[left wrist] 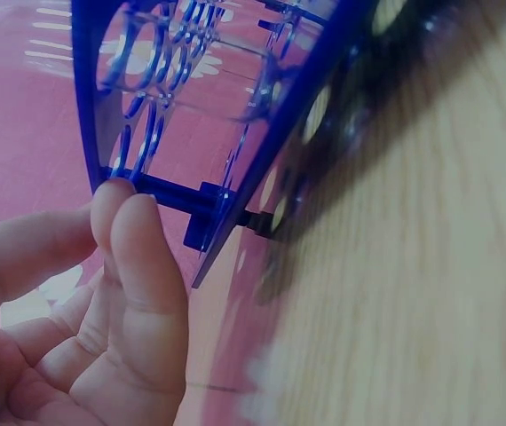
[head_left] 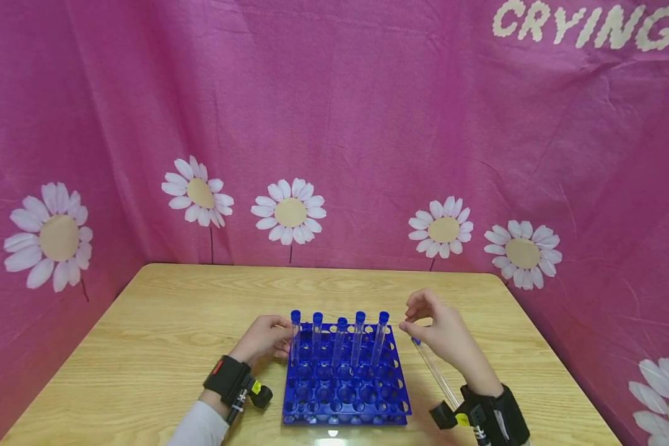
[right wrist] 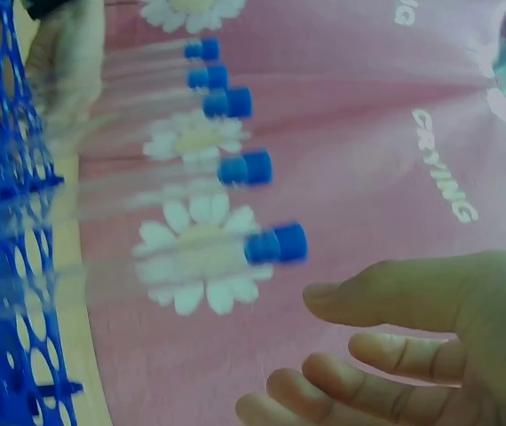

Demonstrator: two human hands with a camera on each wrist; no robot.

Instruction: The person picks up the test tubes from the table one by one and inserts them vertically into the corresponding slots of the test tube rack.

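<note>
A blue test tube rack [head_left: 345, 391] stands on the table with several clear, blue-capped test tubes [head_left: 359, 341] upright along its far row. At its far left corner, my left hand [head_left: 267, 337] holds the rack; the left wrist view shows the thumb and fingertips [left wrist: 138, 213] pinching at the end of the upper plate. My right hand [head_left: 437, 325] is raised just right of the rack, thumb and fingers apart. Nothing lies between them in the right wrist view, where the nearest capped tube [right wrist: 275, 243] stands away from the thumb.
Another clear test tube [head_left: 436, 371] with a blue cap lies on the wooden table [head_left: 201, 310], right of the rack and partly under the right wrist. A pink curtain [head_left: 340, 124] with printed daisies surrounds the table's back and sides.
</note>
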